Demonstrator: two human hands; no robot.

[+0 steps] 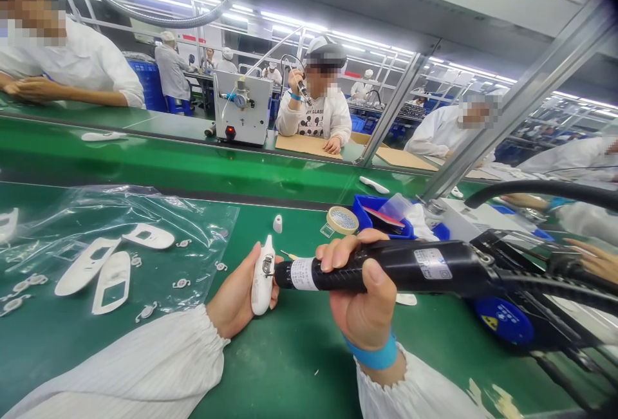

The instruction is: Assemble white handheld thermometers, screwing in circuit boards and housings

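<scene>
My left hand (236,297) is closed around a white ear thermometer body (262,287), its narrow tip pointing up and away. A small dark opening with metal parts shows on its face. My right hand (362,287) grips a black electric screwdriver (400,268) that lies almost level, its nose pointing left. The screwdriver's bit end meets the thermometer body near that opening; whether a screw is there is too small to tell. A blue band circles my right wrist. Just beyond the thermometer body stands a small white cap (277,224).
To the left, white shell covers (111,280) and several small clips (182,283) lie on a clear plastic sheet (159,213). Behind my right hand are a round dish of screws (342,219) and a blue bin (381,216). A green conveyor (193,161) runs across; co-workers sit beyond.
</scene>
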